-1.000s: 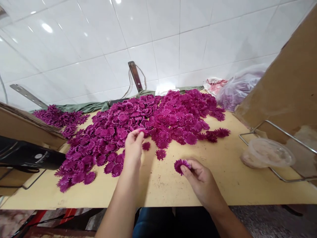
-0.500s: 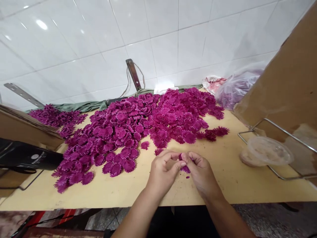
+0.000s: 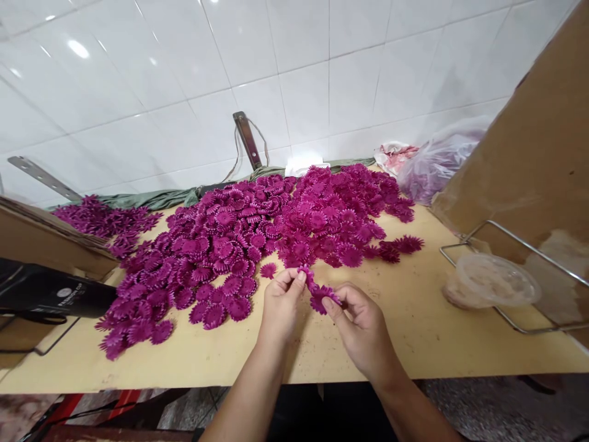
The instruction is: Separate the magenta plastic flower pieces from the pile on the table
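My left hand [image 3: 281, 304] pinches a magenta flower-shaped piece [image 3: 307, 274] between thumb and fingers, above the front of the table. Close by, my right hand [image 3: 365, 331] grips another magenta flower-shaped piece [image 3: 319, 299] with a fringed rim, its thumb lying on the edge. The two pieces nearly meet; I cannot tell whether they touch. Beyond the hands spreads a heap of flat, loose-petalled flower pieces [image 3: 335, 215], and left of it a heap of cupped ones [image 3: 221, 230]. One single flower piece [image 3: 268, 270] lies just past my left fingers.
On the left are a black cup-like container [image 3: 59, 294] and a farther magenta pile [image 3: 108, 218]. At right, a clear plastic tub [image 3: 497, 282] stands by a wire frame [image 3: 538, 245] and cardboard [image 3: 515, 153]. Behind are a plastic bag [image 3: 437, 162] and the tiled wall [image 3: 304, 92].
Both hands have moved up and left and drawn slightly apart. The flower pieces, mostly hidden between the fingers before, now show in each hand. The small magenta bit below them is no longer visible.
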Demonstrator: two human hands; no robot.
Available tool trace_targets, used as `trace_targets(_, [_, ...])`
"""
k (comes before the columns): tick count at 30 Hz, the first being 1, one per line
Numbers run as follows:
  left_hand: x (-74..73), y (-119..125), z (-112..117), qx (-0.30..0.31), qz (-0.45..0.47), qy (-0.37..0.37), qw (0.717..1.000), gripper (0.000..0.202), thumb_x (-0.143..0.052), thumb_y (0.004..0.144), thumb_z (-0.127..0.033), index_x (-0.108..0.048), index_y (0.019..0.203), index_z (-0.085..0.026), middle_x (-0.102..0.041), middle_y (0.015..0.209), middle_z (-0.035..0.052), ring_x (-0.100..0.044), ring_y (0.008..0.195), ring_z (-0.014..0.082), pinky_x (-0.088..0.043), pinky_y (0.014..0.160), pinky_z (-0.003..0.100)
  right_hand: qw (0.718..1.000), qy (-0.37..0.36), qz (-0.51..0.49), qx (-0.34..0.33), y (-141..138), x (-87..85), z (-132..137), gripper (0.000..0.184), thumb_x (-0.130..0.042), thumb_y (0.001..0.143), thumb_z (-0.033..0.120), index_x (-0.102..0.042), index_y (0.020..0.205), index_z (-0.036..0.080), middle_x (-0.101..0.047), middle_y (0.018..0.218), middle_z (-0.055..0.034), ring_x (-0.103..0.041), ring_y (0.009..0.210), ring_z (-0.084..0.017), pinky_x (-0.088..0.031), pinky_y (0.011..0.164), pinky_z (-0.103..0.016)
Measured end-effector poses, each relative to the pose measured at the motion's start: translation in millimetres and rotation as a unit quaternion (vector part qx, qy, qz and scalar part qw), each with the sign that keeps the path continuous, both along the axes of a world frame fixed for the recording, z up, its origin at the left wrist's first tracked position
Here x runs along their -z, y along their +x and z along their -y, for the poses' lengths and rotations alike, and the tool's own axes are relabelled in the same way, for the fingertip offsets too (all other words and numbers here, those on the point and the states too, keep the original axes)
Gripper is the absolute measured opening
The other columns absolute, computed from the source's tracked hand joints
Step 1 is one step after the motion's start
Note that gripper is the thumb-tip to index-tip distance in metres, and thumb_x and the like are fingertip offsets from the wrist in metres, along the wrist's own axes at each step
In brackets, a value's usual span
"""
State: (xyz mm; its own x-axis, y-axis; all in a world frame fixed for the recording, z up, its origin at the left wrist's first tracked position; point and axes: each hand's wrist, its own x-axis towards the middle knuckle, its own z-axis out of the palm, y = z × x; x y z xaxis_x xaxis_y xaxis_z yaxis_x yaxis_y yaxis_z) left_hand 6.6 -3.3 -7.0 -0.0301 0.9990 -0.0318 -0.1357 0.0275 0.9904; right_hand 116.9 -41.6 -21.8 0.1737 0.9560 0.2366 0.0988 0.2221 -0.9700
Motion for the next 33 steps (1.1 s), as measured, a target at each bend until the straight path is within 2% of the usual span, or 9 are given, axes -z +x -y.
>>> trace_targets(3, [-7.6,-7.6,-15.2,-0.055,0.059,-0.032,0.996,0.021,-0.065,0.067,-0.033,-0.054,0.061,-0.017,-0.050,0.053,-0.0041,-0.044,0.048,0.0076,-0.038,0.050,0.020,0.998,0.041,0.041,0.028,-3.8,-9.0,5.9,0.022,-0.050,0.081,0.022,-0.045,0.060,0.020,-0.046,0.060,0.0017,-0.046,0.058,-0.013,-0.039,0.057,-0.026])
trace_targets(7, [-22.1,-31.0,-45.6,-0.219,0.054,-0.018,0.974,0.013,-0.052,0.078,-0.026,-0.052,0.069,-0.017,-0.058,0.066,-0.0008,-0.054,0.057,0.0089,-0.043,0.055,0.021,0.999,0.024,0.043,0.008,0.8,-5.6,15.2,0.021,-0.050,0.081,0.024,-0.047,0.060,0.020,-0.048,0.061,0.0004,-0.048,0.059,-0.014,-0.040,0.056,-0.026])
trace_targets(9, [-23.6,-39.6,-58.2,-0.193,-0.026,0.008,0.981,0.004,-0.057,0.072,-0.018,-0.056,0.076,-0.016,-0.060,0.077,0.0016,-0.059,0.072,0.0119,-0.047,0.067,0.025,0.999,-0.023,0.019,-0.021,5.8,0.7,14.7,0.019,-0.051,0.081,0.028,-0.052,0.065,0.019,-0.054,0.065,-0.0014,-0.052,0.062,-0.015,-0.042,0.058,-0.027])
trace_targets(12, [-18.6,-41.5,-63.7,-0.201,-0.163,0.056,0.964,0.031,-0.058,0.061,-0.003,-0.058,0.089,-0.017,-0.057,0.099,0.0061,-0.056,0.097,0.0175,-0.045,0.084,0.031,0.995,-0.087,-0.022,-0.038,12.7,8.3,7.5,0.019,-0.051,0.082,0.034,-0.058,0.074,0.018,-0.060,0.070,-0.0032,-0.055,0.066,-0.016,-0.045,0.060,-0.027])
trace_targets(15, [-14.0,-34.0,-48.2,-0.186,-0.221,0.120,0.950,0.031,-0.055,0.065,-0.005,-0.061,0.092,-0.018,-0.058,0.100,0.0065,-0.057,0.097,0.0183,-0.045,0.085,0.032,0.994,-0.100,-0.040,-0.022,16.5,10.8,0.1,0.025,-0.055,0.079,0.038,-0.055,0.065,0.018,-0.056,0.061,-0.0001,-0.052,0.059,-0.014,-0.042,0.056,-0.026])
trace_targets(18, [-12.6,-20.1,-17.8,-0.038,-0.228,0.141,0.963,0.013,-0.055,0.075,-0.019,-0.065,0.082,-0.019,-0.065,0.083,0.0051,-0.060,0.081,0.0180,-0.049,0.076,0.033,0.991,-0.111,-0.068,-0.014,16.1,11.0,-3.6,0.033,-0.058,0.076,0.043,-0.047,0.056,0.019,-0.048,0.051,0.0035,-0.044,0.049,-0.010,-0.037,0.047,-0.023])
trace_targets(22, [-7.4,0.2,13.7,0.107,-0.231,0.146,0.956,0.008,-0.065,0.071,-0.022,-0.068,0.078,-0.020,-0.067,0.076,0.0038,-0.061,0.073,0.0170,-0.049,0.070,0.030,0.985,-0.127,-0.116,-0.014,12.7,10.9,-6.4,0.042,-0.061,0.072,0.050,-0.042,0.050,0.019,-0.041,0.045,0.0053,-0.039,0.044,-0.009,-0.033,0.043,-0.022])
trace_targets(27, [-1.7,5.8,12.5,0.113,-0.172,0.087,0.975,0.005,-0.064,0.069,-0.019,-0.069,0.072,-0.018,-0.067,0.073,0.0040,-0.061,0.070,0.0162,-0.049,0.067,0.028,0.979,-0.133,-0.153,-0.029,12.8,9.6,-4.7,0.037,-0.054,0.076,0.052,-0.055,0.062,0.018,-0.052,0.056,0.0018,-0.047,0.054,-0.011,-0.040,0.051,-0.024])
trace_targets(33, [-2.2,4.6,0.8,0.038,-0.024,0.001,0.999,0.014,-0.069,0.063,-0.028,-0.062,0.061,-0.016,-0.060,0.056,-0.0014,-0.053,0.054,0.0107,-0.044,0.056,0.023,0.992,-0.090,-0.063,-0.060,8.3,7.0,3.1,0.027,-0.054,0.079,0.038,-0.047,0.061,0.019,-0.046,0.058,0.0029,-0.043,0.056,-0.011,-0.037,0.054,-0.025])
